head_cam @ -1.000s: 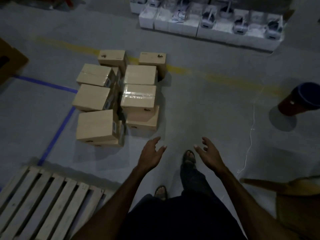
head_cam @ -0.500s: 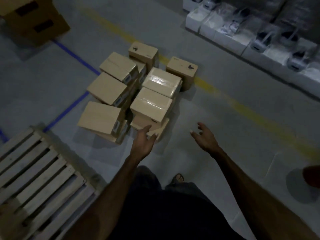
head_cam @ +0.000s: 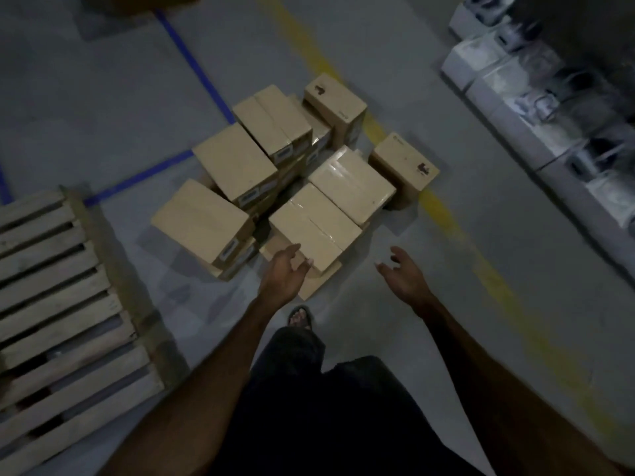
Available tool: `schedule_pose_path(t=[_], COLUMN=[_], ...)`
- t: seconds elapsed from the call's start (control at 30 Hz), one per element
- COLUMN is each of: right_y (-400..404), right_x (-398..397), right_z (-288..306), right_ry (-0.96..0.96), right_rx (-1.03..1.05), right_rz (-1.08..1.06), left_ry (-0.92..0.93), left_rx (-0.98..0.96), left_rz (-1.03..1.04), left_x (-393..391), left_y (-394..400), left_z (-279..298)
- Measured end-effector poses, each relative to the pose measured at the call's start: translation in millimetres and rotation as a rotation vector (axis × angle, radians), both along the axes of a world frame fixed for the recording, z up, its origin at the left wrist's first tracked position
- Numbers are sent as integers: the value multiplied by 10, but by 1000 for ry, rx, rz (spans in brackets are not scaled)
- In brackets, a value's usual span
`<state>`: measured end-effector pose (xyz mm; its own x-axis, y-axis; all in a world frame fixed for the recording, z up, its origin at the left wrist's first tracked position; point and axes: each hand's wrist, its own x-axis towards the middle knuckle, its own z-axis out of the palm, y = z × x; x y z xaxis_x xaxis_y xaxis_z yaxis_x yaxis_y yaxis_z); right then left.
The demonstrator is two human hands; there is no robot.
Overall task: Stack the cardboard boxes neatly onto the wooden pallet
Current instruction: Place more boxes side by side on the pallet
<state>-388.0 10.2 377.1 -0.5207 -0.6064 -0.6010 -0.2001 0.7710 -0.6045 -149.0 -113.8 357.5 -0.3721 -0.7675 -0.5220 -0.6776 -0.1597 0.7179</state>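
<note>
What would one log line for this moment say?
left hand open, at nearest box | right hand open, apart | pallet bare

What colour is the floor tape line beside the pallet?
Blue floor tape line, clearest in the head view, running by the wooden pallet.

Both bare arms are reaching forward and down from the near edge. The left hand [head_cam: 287, 269] is stretching out palm inward, fingers straight and slightly spread, thumb apart, holding nothing. The right hand [head_cam: 403, 274] is hanging to the right of it, well apart, palm facing left, fingers loosely curved and empty. One sandalled foot [head_cam: 300, 317] is showing between the forearms, below dark trousers.
</note>
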Motion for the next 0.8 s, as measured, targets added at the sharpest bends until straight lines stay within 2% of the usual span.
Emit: schedule_pose_path(t=[0.2,0.33,0.6,0.8], right_y=[-719,-1188,-1947,-2258], right_x=[-396,-664,-1181,-1380], right_z=[-332,-672,-1722,-2618], right_ry=[-66,-79,-75,-60], right_rx=[67,137,244,254], right_rz=[32,178,429,559], left_ry=[-54,-100,-237,-231], left_rx=[70,121,180,227], left_rz=[71,178,359,469], left_x=[-271,-335,-636,-1007], left_y=[-411,-617,-669,-630], left_z=[-319,-651,-1523,-2263])
